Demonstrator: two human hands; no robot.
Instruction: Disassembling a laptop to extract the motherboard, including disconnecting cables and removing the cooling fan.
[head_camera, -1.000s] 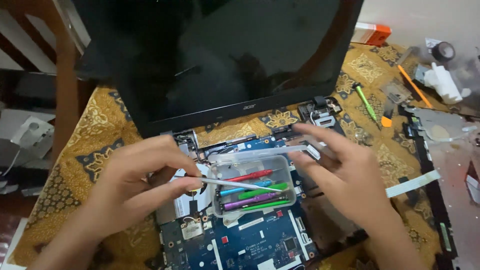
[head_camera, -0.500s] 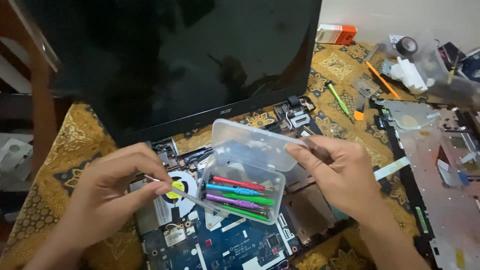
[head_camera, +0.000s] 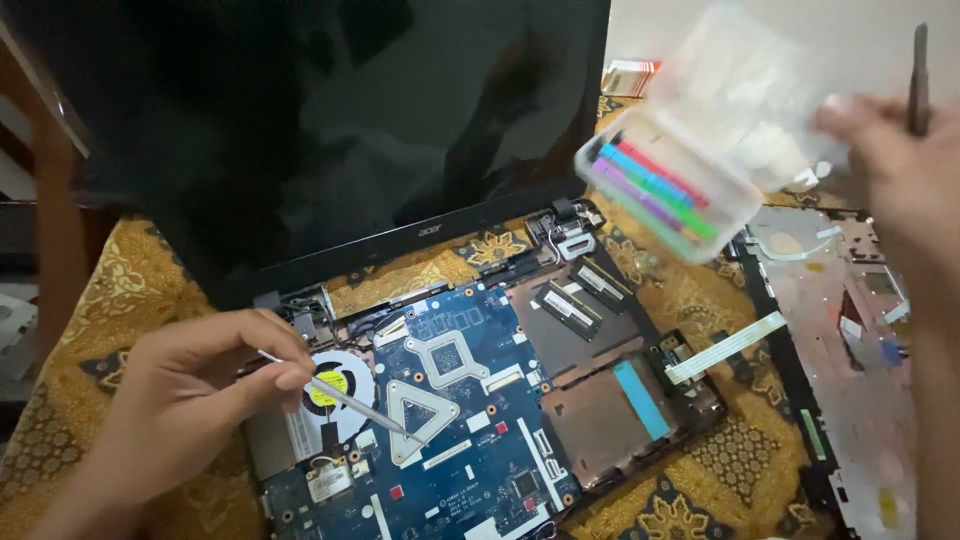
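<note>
one clear box (head_camera: 690, 170) lifted off motherboard (head_camera: 450, 400) by right hand (head_camera: 890, 160); left hand (head_camera: 190, 400) grip pinching one tweezers (head_camera: 340, 398).

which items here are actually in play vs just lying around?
In play:
- thin metal tool in left hand
- motherboard
- clear plastic case of coloured tools, in right hand
- dark tool, same hand

Lying about:
- removed cover panel
- white ribbon cable
- patterned cloth
</note>
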